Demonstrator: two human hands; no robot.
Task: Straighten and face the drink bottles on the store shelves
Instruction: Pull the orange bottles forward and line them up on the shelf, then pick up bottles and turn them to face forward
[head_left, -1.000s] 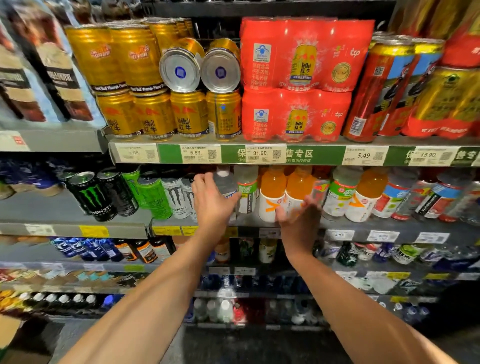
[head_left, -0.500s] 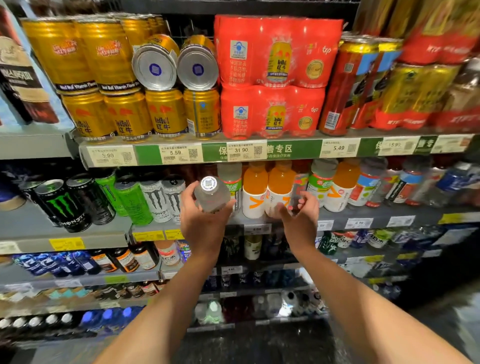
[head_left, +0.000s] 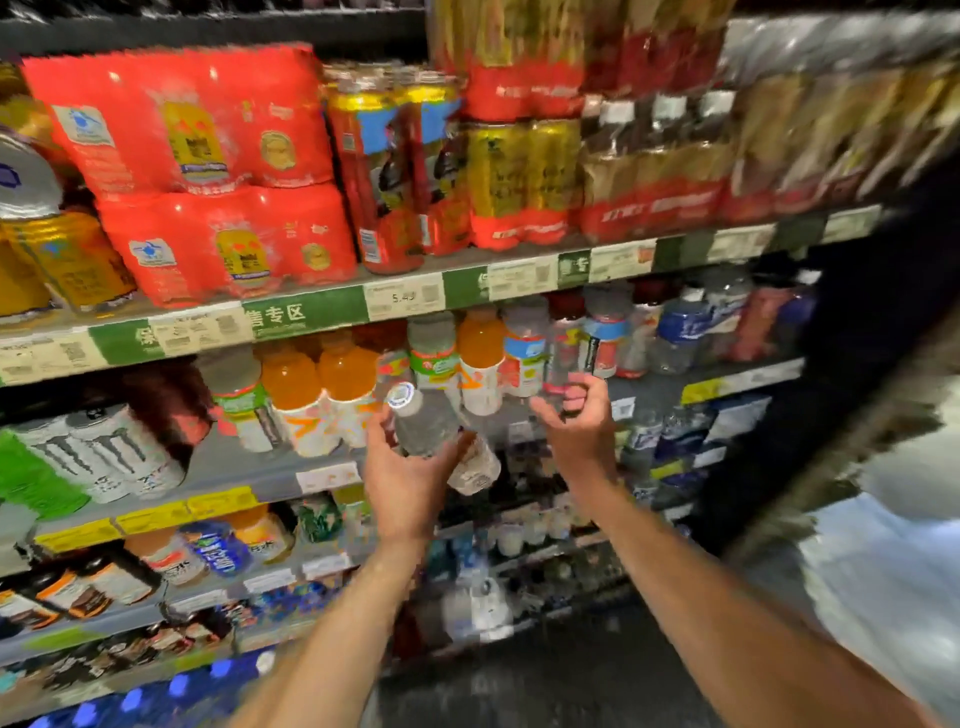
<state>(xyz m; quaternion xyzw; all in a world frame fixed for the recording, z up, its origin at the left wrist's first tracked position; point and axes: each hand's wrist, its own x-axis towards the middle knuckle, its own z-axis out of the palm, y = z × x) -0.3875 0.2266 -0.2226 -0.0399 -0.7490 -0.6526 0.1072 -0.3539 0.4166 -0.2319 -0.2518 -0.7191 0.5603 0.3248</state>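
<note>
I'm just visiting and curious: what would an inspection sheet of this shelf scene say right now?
Surface: grey shelf with price tags along its edge.
Job's things: clear bottle tilted, off the shelf; orange drink bottles upright in a row.
Clutter: red multipacks and Monster cans nearby.
Grippers: left hand holds the clear bottle; right hand grips a slim bottle.
Cables: nothing seen.
Surroundings: store aisle, image blurred.

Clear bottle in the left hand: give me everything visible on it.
The clear bottle looks like see-through plastic with a white cap bearing a blue mark and a pale label near its base. It is off the shelf, tilted, cap up-left towards the camera. The left hand grips its middle from below. The picture is blurred; label text unreadable.
</note>
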